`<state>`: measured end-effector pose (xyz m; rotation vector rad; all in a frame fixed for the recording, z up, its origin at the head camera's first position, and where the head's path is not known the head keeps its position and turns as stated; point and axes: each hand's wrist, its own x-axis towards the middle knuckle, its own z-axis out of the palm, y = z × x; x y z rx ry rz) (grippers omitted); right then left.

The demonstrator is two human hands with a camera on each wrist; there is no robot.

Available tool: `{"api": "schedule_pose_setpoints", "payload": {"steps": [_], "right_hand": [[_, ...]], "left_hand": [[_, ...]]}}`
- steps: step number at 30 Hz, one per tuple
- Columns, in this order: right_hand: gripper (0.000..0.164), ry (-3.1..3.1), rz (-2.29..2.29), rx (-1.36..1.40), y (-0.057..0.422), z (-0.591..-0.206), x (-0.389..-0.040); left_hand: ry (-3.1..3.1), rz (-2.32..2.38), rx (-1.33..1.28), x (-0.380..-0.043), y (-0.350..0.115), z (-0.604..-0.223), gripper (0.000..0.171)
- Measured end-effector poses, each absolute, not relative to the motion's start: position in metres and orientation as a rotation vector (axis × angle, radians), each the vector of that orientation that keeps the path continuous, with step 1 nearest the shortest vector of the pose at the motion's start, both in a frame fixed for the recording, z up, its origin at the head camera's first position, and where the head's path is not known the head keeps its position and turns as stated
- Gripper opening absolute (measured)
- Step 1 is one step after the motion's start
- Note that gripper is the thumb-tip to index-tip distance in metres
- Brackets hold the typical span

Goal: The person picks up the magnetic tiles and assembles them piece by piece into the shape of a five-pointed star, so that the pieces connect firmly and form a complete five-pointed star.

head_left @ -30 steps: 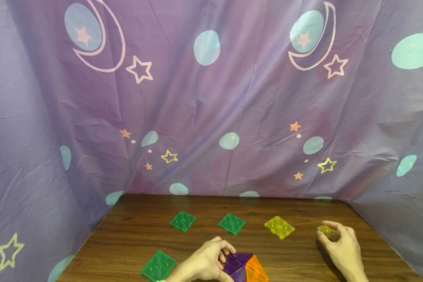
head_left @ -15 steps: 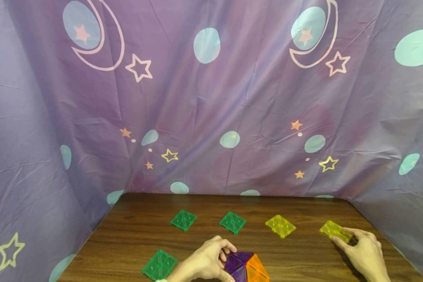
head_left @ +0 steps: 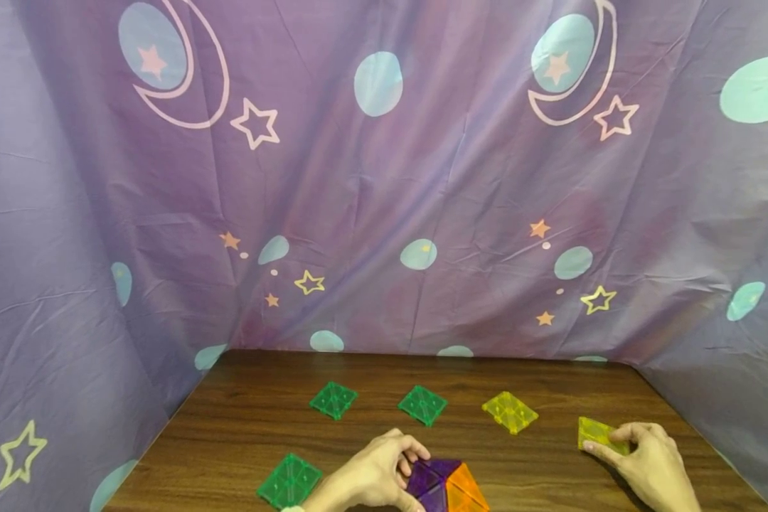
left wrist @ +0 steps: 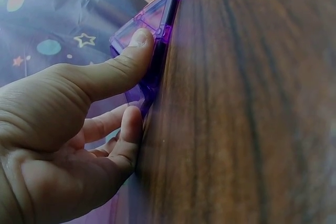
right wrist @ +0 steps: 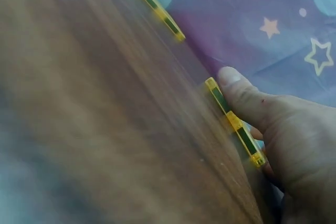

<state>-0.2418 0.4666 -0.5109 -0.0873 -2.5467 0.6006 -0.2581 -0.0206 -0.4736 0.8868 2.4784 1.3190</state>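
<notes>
At the table's front, my left hand (head_left: 374, 473) holds a see-through purple magnetic tile (head_left: 430, 485) by its side. In the left wrist view, the thumb (left wrist: 134, 51) presses its upper face while the fingers curl at its edge. An orange tile (head_left: 466, 491) adjoins the purple part on the right; the bottom of the view cuts both off. Over at the right, my right hand (head_left: 656, 462) grips a yellow square magnetic tile (head_left: 596, 431) between thumb and fingers. In the right wrist view, this yellow tile (right wrist: 233, 121) appears edge-on, close over the wood.
Along the back lie two green square tiles (head_left: 333, 400) and another yellow tile (head_left: 510, 412). One more green tile (head_left: 290, 482) sits left of my left forearm. A purple patterned curtain (head_left: 416, 178) encloses the wooden table (head_left: 230, 427) behind and at the sides.
The right hand has moved right and toward me, and the yellow tile it grips has turned and come slightly nearer. My left hand and the purple and orange tiles stay put.
</notes>
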Motion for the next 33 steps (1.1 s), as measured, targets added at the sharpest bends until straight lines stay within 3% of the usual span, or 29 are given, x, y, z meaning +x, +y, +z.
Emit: {"api": "schedule_pose_setpoints", "payload": {"steps": [12,27,33], "right_hand": [[0.053,-2.747,0.724,0.006,0.446,-0.504,-0.227],[0.047,-2.692,0.829,0.462,0.410,-0.512,-0.221],[0.053,-2.662,0.871,0.589,0.391,-0.512,-0.222]], "left_hand": [[2.442,1.345,0.862,-0.258,-0.022,-0.473,0.066],[2.513,1.251,0.866,-0.256,-0.021,-0.469,0.064],[2.563,1.204,0.836,-0.255,-0.014,-0.459,0.058]]}}
